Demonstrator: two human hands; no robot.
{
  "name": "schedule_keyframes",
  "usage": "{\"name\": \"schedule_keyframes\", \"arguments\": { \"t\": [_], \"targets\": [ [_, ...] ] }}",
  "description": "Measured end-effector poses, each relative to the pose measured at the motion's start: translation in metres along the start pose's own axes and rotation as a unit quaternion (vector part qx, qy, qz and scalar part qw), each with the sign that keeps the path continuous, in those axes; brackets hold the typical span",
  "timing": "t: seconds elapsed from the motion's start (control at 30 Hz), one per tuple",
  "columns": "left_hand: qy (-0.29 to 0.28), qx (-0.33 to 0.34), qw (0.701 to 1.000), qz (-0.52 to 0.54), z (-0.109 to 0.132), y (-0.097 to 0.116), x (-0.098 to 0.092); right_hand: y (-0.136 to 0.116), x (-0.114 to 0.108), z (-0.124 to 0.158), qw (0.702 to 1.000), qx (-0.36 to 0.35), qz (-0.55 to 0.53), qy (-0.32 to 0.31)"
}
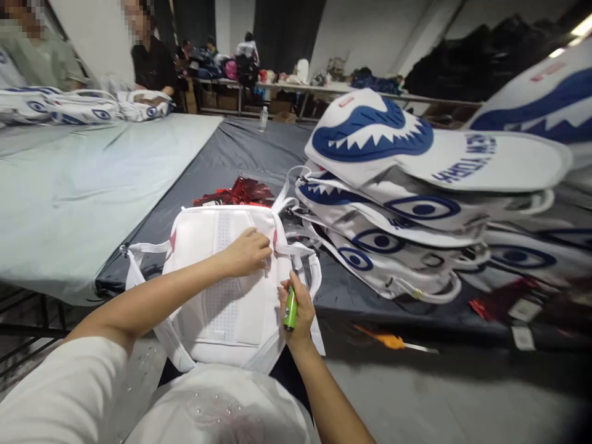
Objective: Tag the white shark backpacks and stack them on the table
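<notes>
A white backpack (194, 259) lies at the table's near edge against my lap, its panel with a dotted mesh strip facing up and its straps spread to the sides. My left hand (247, 251) reaches across it, fingers curled down onto the fabric near the right-hand seam. At the bag's right edge, my right hand (298, 305) is wrapped round a green cylinder with a black end (290, 308); its upper part is hidden by the fingers, so its kind cannot be told. Crumpled red foil (240, 191) lies just behind the bag.
Stacked white bags with blue eyes and teeth (370, 142) rise on the right. An orange-handled tool (391, 340) is by the table's front edge. A plastic bottle (263, 119) stands farther back. Two people are at the far left beside more bags (83, 106).
</notes>
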State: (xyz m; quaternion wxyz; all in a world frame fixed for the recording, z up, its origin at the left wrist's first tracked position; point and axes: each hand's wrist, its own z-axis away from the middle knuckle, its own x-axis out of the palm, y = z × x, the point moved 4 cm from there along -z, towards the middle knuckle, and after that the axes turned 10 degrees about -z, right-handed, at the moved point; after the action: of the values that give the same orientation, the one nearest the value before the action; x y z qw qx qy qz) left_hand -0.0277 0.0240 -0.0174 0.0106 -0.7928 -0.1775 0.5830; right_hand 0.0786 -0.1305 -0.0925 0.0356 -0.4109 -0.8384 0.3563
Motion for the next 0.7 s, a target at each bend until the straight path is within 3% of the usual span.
{"name": "schedule_keyframes", "arguments": {
  "t": [0.2,0.43,0.6,0.7],
  "targets": [
    [-0.043,0.088,0.995,-0.014,-0.023,0.005,0.015,0.02,0.021,0.001,0.99,-0.111,0.083,0.024],
    [0.024,0.11,0.993,-0.024,-0.017,-0.003,0.034,0.034,0.026,0.0,0.982,-0.147,0.117,0.011],
    [0.054,0.108,0.992,-0.022,-0.004,-0.006,0.035,0.028,0.024,-0.006,0.982,-0.144,0.119,-0.039],
    [0.082,0.091,0.992,-0.02,0.008,-0.004,0.038,0.019,0.022,-0.012,0.975,-0.182,0.108,-0.067]
  ]
}}
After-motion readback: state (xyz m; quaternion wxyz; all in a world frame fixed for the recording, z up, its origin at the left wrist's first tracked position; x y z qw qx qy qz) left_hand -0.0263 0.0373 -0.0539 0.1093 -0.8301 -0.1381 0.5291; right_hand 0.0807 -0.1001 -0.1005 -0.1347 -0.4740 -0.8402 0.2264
